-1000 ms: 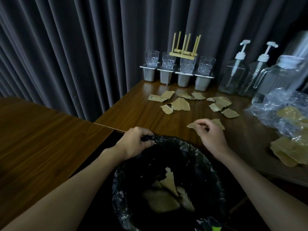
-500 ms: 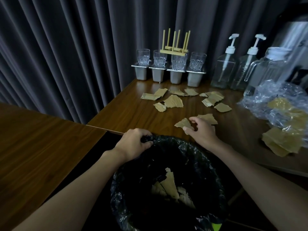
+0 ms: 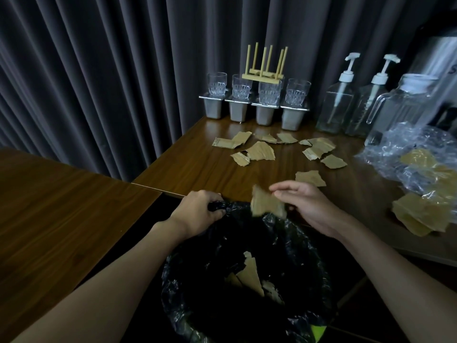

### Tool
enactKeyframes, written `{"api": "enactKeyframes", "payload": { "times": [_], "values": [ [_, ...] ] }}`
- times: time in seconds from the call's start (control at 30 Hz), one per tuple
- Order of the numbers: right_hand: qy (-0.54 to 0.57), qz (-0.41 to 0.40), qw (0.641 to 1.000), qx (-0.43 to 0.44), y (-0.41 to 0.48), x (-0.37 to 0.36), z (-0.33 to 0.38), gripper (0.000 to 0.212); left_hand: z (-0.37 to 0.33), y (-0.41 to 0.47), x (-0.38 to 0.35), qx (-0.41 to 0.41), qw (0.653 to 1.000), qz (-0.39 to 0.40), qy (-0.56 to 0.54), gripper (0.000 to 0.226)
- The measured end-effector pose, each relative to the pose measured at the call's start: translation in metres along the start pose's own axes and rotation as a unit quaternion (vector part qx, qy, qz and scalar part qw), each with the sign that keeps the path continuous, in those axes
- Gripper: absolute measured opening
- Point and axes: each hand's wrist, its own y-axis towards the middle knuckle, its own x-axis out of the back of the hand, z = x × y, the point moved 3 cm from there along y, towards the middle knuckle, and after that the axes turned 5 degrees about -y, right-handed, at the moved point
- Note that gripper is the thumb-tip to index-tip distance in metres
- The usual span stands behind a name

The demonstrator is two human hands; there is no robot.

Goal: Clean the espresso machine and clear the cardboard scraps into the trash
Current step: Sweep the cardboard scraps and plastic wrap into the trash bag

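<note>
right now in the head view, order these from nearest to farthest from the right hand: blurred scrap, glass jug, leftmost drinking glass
1. Blurred scrap, at the right hand's fingertips, over the bin.
2. Glass jug, back right on the table.
3. Leftmost drinking glass, back left, by the curtain.

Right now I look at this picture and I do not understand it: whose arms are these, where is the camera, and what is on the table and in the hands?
No machine is working here. The arms belong to a person, and the one camera sits on that person's head, looking forward and down.

The left hand grips the rim of a black trash bag, which already has some cardboard pieces inside. The right hand has a cardboard scrap at its fingertips, above the bag's opening; the scrap is blurred.

On the wooden table more torn scraps lie scattered. Behind them stand four glasses on metal cups, two pump bottles and a clear jug. At the right lies a crumpled clear plastic bag.
</note>
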Motion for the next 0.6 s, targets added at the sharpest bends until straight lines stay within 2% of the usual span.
{"api": "enactKeyframes", "payload": {
  "times": [0.03,0.1,0.17,0.23,0.33,0.47,0.6],
  "values": [
    [-0.046,-0.009,0.999,0.016,-0.003,0.001,-0.003,0.02,0.0,0.001,0.0,0.0,1.0,-0.001,0.003,0.022],
    [-0.152,-0.136,0.978,0.05,-0.002,0.013,-0.01,0.019,0.001,0.002,-0.001,-0.001,1.0,-0.005,0.003,0.021],
    [-0.311,-0.244,0.917,0.055,0.002,0.028,-0.019,0.03,0.001,0.001,-0.001,0.001,1.0,-0.005,-0.001,0.02],
    [-0.431,-0.249,0.867,0.01,0.009,0.035,-0.031,0.043,0.002,0.001,-0.001,0.003,1.0,-0.002,-0.001,0.02],
    [-0.454,-0.219,0.863,-0.026,0.018,0.035,-0.042,0.049,0.002,0.002,-0.001,-0.003,1.0,-0.002,0.001,0.019],
    [-0.396,-0.229,0.887,0.062,0.012,0.032,-0.036,0.035,0.002,0.002,0.0,-0.002,1.0,0.002,-0.001,0.02],
    [-0.424,-0.207,0.881,0.046,0.014,0.035,-0.04,0.032,0.001,0.003,0.0,-0.004,1.0,0.005,0.004,0.021]
  ]
}}
